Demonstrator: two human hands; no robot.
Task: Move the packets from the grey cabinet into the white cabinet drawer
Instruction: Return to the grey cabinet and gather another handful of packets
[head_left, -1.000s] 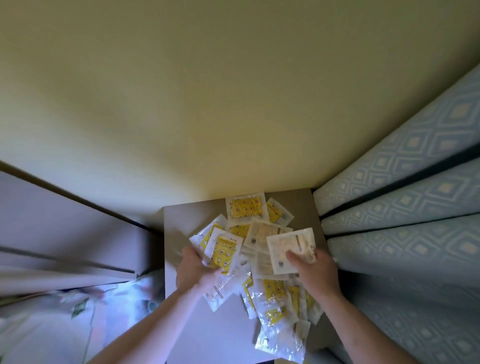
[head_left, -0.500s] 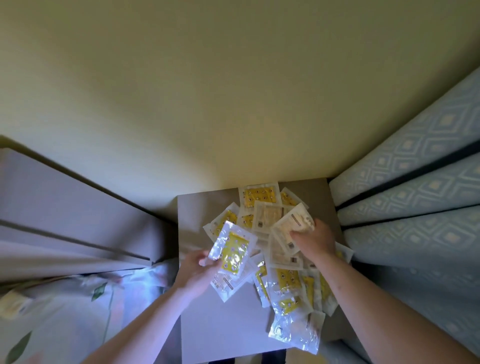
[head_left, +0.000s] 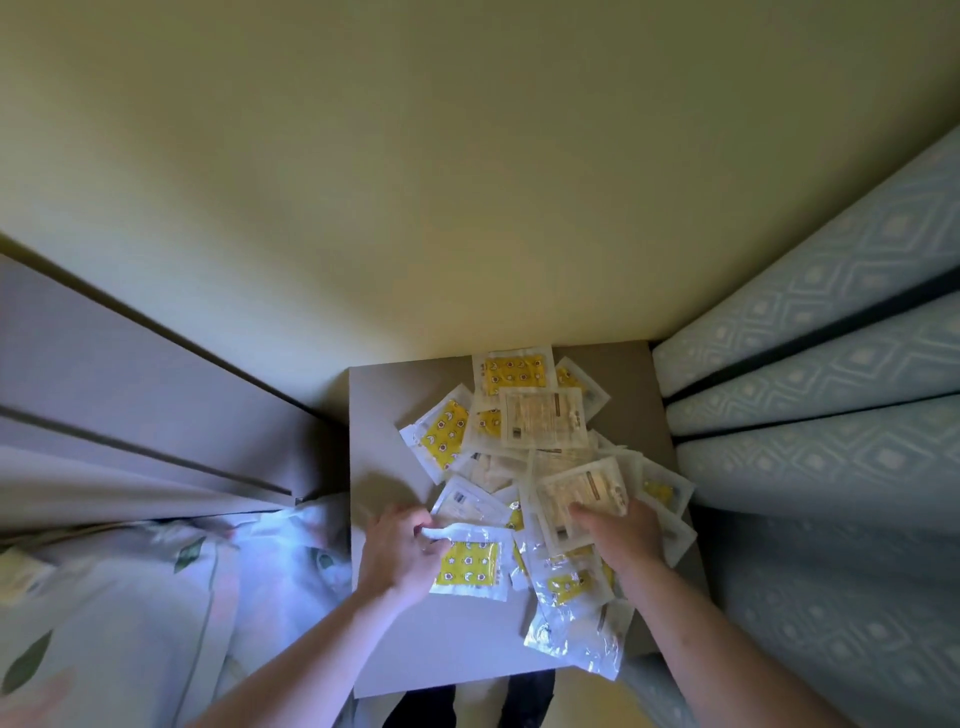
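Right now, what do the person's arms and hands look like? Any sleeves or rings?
Both arms are bare as far as the picture shows, with no sleeves. The left hand and right hand wear no gloves. I see no rings, watch or bracelets.

Print on the packets (head_left: 543, 425) too blurred to read

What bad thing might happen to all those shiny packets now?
The packets hanging over the near edge of the grey cabinet top might slide off. The left hand pinches only a corner of the yellow packet, so it may slip. The right hand pressing the loose pile could push others away.
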